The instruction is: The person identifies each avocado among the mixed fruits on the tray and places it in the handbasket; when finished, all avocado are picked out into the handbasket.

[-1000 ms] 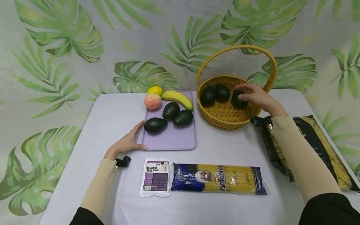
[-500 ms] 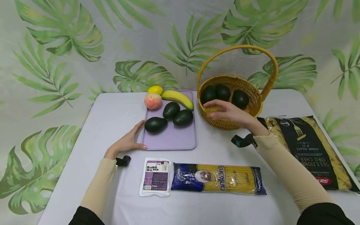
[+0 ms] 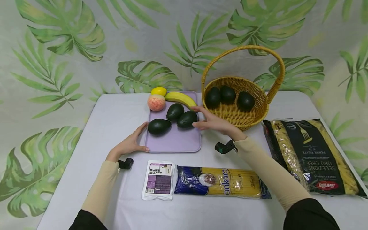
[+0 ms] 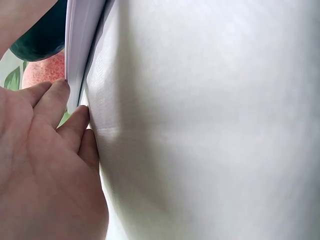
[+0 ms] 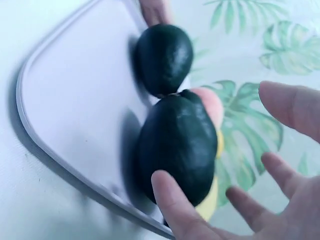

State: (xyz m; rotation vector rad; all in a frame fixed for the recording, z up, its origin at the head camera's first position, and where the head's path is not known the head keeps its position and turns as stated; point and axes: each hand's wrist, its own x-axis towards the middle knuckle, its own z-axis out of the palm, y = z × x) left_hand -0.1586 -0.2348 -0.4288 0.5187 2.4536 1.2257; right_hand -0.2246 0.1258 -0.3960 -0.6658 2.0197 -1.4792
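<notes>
My left hand [image 3: 127, 145] rests against the left side of a lilac tray [image 3: 175, 143], fingers extended along its edge and thumb at the near corner. In the left wrist view, fingertips [image 4: 60, 90] meet the tray's side. My right hand [image 3: 217, 123] reaches over the tray's right edge with fingers spread, holding nothing. Closest to it lies a dark green avocado [image 3: 187, 120], which the thumb [image 5: 167, 192] overlaps in the right wrist view. Two more avocados, one at the left [image 3: 159, 127] and one behind [image 3: 175, 111], lie on the tray.
A banana [image 3: 179, 99], a peach [image 3: 156, 102] and a lemon [image 3: 158, 91] occupy the tray's far end. The handled wicker basket [image 3: 240, 119] holds three avocados [image 3: 245, 101]. Spaghetti [image 3: 221, 181], a purple-labelled white packet [image 3: 158, 180] and a penne bag [image 3: 319, 159] lie nearer.
My right hand has let go of an avocado in the basket and moved left and nearer, out to the tray's avocados. The left hand has stayed at the tray's edge.
</notes>
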